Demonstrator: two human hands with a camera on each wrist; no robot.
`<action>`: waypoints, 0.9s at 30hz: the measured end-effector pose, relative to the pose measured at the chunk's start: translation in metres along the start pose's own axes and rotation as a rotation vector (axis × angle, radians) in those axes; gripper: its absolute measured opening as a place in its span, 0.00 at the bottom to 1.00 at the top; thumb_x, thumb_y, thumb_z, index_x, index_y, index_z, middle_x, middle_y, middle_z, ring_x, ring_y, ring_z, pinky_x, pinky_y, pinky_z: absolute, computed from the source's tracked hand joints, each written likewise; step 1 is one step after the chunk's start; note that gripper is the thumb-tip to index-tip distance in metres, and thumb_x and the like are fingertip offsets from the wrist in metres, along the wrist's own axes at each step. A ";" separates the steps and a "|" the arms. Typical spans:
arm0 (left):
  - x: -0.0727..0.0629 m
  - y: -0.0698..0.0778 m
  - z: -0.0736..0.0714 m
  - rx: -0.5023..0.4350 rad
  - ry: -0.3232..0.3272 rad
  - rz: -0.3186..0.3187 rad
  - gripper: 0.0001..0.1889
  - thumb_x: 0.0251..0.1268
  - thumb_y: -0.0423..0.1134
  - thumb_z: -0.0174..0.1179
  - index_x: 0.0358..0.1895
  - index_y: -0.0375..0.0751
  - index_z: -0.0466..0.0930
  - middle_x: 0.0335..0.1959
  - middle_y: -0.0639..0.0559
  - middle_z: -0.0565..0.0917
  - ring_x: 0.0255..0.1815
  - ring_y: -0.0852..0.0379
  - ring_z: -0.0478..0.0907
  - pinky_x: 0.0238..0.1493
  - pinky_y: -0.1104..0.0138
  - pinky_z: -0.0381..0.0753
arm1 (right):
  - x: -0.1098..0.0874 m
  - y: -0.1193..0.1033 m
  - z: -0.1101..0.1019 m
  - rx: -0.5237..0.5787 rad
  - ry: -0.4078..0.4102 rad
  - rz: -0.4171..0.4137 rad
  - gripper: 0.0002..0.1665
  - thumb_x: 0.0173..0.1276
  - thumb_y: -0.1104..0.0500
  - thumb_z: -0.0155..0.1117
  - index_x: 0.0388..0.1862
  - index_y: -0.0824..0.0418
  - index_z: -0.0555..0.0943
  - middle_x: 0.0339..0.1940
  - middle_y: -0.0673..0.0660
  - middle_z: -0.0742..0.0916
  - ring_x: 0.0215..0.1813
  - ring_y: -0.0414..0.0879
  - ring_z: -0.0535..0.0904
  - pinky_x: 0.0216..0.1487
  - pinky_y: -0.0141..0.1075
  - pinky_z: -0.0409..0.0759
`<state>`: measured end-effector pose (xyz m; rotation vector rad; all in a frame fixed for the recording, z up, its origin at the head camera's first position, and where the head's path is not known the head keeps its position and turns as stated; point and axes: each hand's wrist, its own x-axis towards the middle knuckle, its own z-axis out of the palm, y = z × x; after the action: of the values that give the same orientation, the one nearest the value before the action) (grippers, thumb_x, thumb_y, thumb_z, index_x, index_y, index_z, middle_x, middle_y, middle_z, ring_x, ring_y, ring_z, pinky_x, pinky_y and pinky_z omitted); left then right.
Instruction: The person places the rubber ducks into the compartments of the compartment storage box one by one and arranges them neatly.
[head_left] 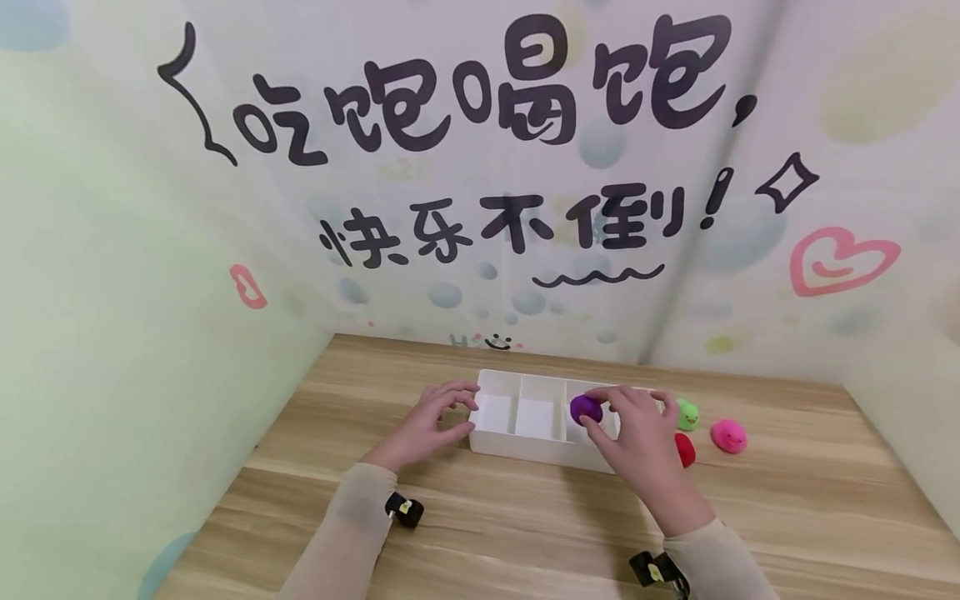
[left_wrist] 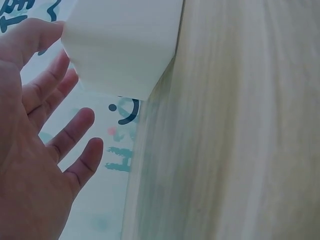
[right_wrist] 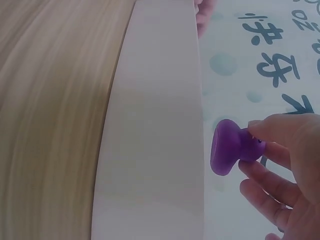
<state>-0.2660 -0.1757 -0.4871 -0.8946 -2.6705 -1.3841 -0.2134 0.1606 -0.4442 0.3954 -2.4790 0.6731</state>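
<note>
A long white divided box (head_left: 517, 448) stands on the wooden table, its open compartments facing up. My right hand (head_left: 641, 433) pinches a purple toy duck (head_left: 585, 408) between thumb and fingers, over the third compartment from the left. In the right wrist view the purple duck (right_wrist: 230, 147) is gripped by its head, flat base outward, above the level of the rim. My left hand (head_left: 431, 425) is at the box's left end, fingers spread and lightly bent. Its thumb and fingertips meet the end wall (left_wrist: 120, 55) in the left wrist view. The box's right end is hidden behind my right hand.
Right of the box lie a green toy duck (head_left: 687, 414), a pink toy duck (head_left: 729, 436) and a red toy (head_left: 684, 450) partly covered by my right hand. A printed curtain wall (head_left: 465, 192) rises behind the table (head_left: 480, 533), with side walls left and right.
</note>
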 end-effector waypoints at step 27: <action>0.000 0.000 0.000 0.010 -0.015 -0.030 0.10 0.71 0.39 0.66 0.51 0.49 0.80 0.76 0.52 0.72 0.68 0.48 0.67 0.65 0.44 0.72 | 0.020 -0.037 0.042 0.081 -0.036 -0.064 0.18 0.60 0.57 0.80 0.48 0.53 0.86 0.44 0.51 0.90 0.52 0.53 0.83 0.67 0.61 0.56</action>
<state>-0.2664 -0.1757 -0.4872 -0.8709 -2.7099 -1.3745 -0.2321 0.1048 -0.4493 0.5198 -2.4669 0.7475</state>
